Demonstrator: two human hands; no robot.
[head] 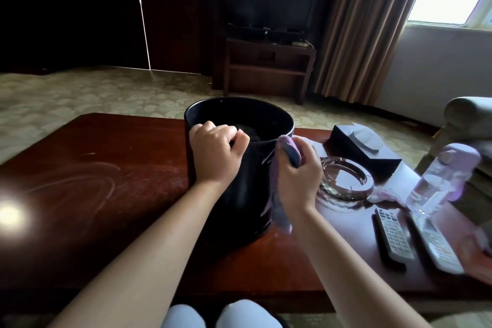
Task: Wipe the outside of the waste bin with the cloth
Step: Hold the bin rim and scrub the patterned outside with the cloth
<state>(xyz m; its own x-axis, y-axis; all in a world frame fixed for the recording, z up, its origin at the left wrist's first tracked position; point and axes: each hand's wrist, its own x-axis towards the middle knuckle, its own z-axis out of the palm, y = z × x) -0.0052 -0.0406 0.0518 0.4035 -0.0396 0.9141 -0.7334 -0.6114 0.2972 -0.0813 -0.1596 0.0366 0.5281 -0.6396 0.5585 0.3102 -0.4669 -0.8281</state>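
A black round waste bin (247,189) stands upright on the dark red wooden table (106,189). My left hand (215,153) grips its near rim, fingers curled over the edge. My right hand (300,170) holds a lilac cloth (279,194) bunched at the top and pressed against the bin's right side, just under the rim. The rest of the cloth hangs down along the bin's wall.
Right of the bin lie a glass ashtray (346,181), a black tissue box (364,146), a clear bottle with a lilac cap (439,178) and two remote controls (394,234). Past the table stand a TV stand (269,66) and curtains.
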